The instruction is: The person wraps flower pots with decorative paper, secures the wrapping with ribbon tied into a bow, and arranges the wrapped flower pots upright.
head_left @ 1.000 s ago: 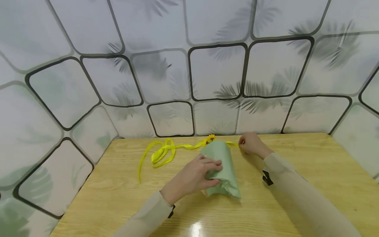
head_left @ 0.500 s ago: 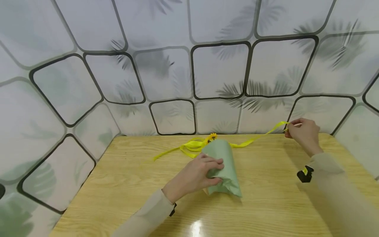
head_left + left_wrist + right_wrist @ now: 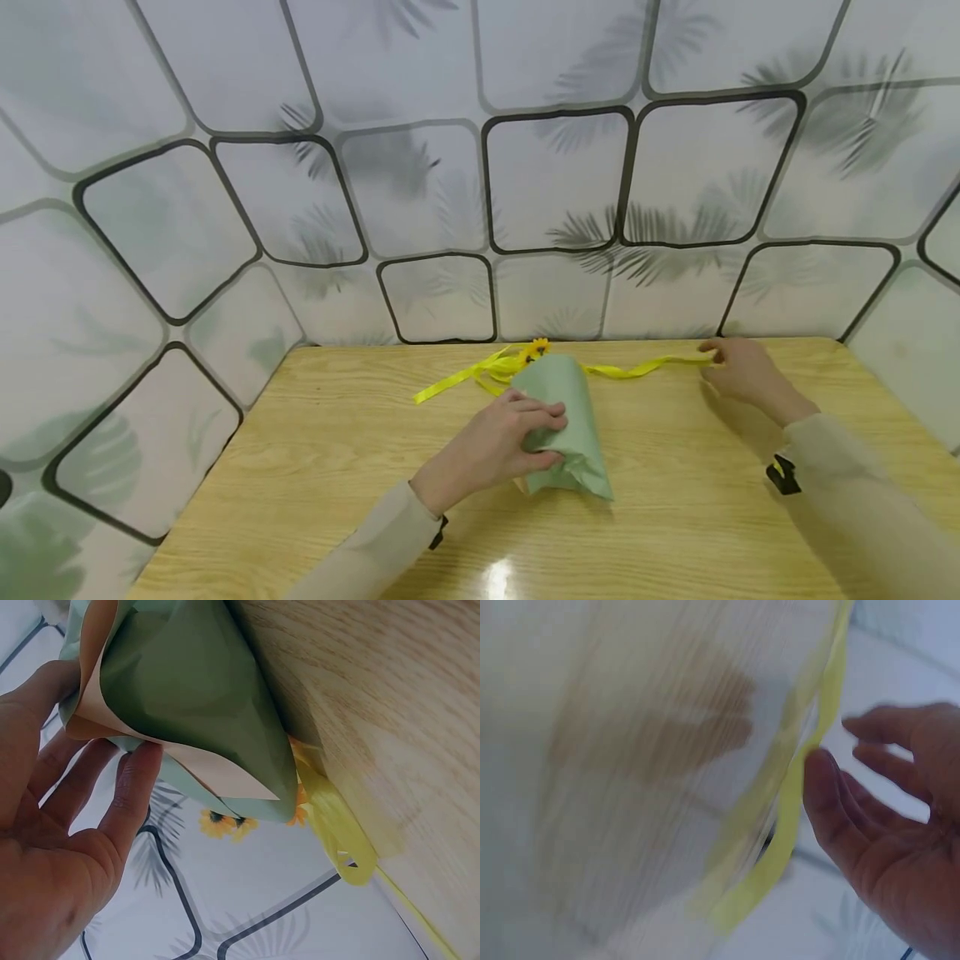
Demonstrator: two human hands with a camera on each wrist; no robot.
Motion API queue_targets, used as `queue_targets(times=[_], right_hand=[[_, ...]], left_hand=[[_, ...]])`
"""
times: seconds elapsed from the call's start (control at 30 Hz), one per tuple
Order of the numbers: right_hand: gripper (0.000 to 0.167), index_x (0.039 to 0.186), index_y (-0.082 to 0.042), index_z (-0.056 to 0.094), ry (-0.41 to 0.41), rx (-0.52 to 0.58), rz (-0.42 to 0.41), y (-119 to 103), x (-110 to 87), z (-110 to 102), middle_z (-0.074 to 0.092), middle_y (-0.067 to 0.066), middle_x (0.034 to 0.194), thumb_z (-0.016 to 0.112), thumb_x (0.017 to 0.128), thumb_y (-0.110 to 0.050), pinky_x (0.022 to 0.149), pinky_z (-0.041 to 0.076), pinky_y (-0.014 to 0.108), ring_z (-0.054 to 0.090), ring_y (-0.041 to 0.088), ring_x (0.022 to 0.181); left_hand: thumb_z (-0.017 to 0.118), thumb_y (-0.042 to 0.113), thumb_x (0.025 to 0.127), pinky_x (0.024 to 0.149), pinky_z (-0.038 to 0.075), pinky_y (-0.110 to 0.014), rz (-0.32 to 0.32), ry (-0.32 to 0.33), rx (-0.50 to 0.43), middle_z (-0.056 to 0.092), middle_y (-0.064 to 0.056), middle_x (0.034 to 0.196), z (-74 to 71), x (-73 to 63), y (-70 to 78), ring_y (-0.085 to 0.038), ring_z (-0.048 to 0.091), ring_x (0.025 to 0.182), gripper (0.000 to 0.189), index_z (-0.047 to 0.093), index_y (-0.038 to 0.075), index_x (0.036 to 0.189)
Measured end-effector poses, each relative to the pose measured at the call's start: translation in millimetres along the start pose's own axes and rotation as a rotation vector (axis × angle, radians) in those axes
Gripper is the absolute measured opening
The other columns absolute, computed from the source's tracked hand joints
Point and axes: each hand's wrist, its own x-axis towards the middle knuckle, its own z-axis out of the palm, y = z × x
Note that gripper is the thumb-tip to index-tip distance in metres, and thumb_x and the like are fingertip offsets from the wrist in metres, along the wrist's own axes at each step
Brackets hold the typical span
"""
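A flower bouquet in pale green wrapping paper (image 3: 564, 404) lies on the table, its yellow flowers (image 3: 536, 350) showing at the far end. My left hand (image 3: 498, 442) holds the near part of the wrap; in the left wrist view its thumb and fingers (image 3: 133, 791) curl round the paper's edge. A yellow ribbon (image 3: 633, 372) stretches from loops beside the flowers toward the far right. There my right hand (image 3: 746, 379) is low over the table. In the right wrist view the thumb is at the ribbon (image 3: 787, 817), and the other fingers stand apart from it.
The wooden table (image 3: 337, 467) ends at a patterned wall covering (image 3: 555, 183) just behind the flowers. A loose ribbon tail (image 3: 442, 388) lies left of the bouquet. Glare marks the near part of the tabletop.
My right hand has pulled the ribbon to the right, raised it, then lowered it to the table and spread its fingers. The left ribbon tail has shortened. My left hand stays put.
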Motion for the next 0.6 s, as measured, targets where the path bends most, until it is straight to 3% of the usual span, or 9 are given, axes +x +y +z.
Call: queue_targets(times=[0.07, 0.13, 0.2, 0.27, 0.4, 0.6], right_hand=[[0.043, 0.13, 0.012, 0.061, -0.028, 0.0, -0.113, -18.7, 8.6, 11.8, 0.065, 0.037, 0.118, 0.065, 0.093, -0.011, 0.077, 0.055, 0.055, 0.066, 0.042, 0.086], [0.041, 0.131, 0.01, 0.063, -0.061, -0.009, -0.197, -33.5, 15.3, 22.7, 0.065, 0.036, 0.121, 0.064, 0.094, -0.01, 0.08, 0.055, 0.055, 0.065, 0.042, 0.089], [0.038, 0.13, 0.008, 0.064, -0.095, -0.03, -0.232, -42.7, 18.7, 30.6, 0.067, 0.031, 0.113, 0.061, 0.096, -0.009, 0.074, 0.053, 0.049, 0.061, 0.034, 0.082], [0.034, 0.125, 0.008, 0.068, -0.092, -0.075, -0.258, -48.9, 19.7, 35.6, 0.067, 0.025, 0.103, 0.06, 0.096, -0.009, 0.073, 0.053, 0.047, 0.062, 0.032, 0.086], [0.032, 0.117, 0.011, 0.071, -0.107, -0.146, -0.229, -54.1, 15.8, 35.3, 0.066, 0.022, 0.097, 0.061, 0.095, -0.009, 0.071, 0.051, 0.045, 0.058, 0.028, 0.082], [0.038, 0.117, 0.015, 0.069, -0.17, -0.228, -0.157, -43.4, 0.6, 22.2, 0.067, 0.027, 0.103, 0.063, 0.093, -0.014, 0.083, 0.055, 0.056, 0.063, 0.042, 0.093]], left_hand=[[0.079, 0.032, 0.091, 0.116, 0.044, -0.048, -0.002, 0.0, -0.004, 0.066, -0.001, 0.139, 0.3, -0.1, 0.3, -0.019, 0.064, 0.124, 0.043, 0.072, 0.01, 0.127], [0.079, 0.032, 0.091, 0.115, 0.045, -0.045, -0.003, 0.004, -0.002, 0.066, -0.001, 0.139, 0.3, -0.3, 0.6, -0.018, 0.064, 0.124, 0.043, 0.072, 0.011, 0.127], [0.079, 0.033, 0.091, 0.114, 0.046, -0.041, -0.002, 0.005, 0.0, 0.066, -0.001, 0.139, 1.0, 0.1, 0.8, -0.018, 0.064, 0.124, 0.043, 0.072, 0.011, 0.127], [0.079, 0.033, 0.091, 0.112, 0.046, -0.038, -0.003, 0.0, -0.003, 0.066, 0.0, 0.139, 1.6, 0.7, 0.9, -0.017, 0.064, 0.125, 0.044, 0.071, 0.011, 0.128], [0.079, 0.034, 0.091, 0.112, 0.047, -0.037, -0.01, -0.006, -0.002, 0.066, 0.0, 0.139, 2.1, 1.3, 0.7, -0.016, 0.064, 0.125, 0.044, 0.071, 0.011, 0.128], [0.079, 0.033, 0.091, 0.109, 0.048, -0.035, 0.007, 0.01, 0.015, 0.067, -0.002, 0.137, 2.2, 0.1, -0.1, -0.016, 0.065, 0.123, 0.043, 0.072, 0.01, 0.127]])
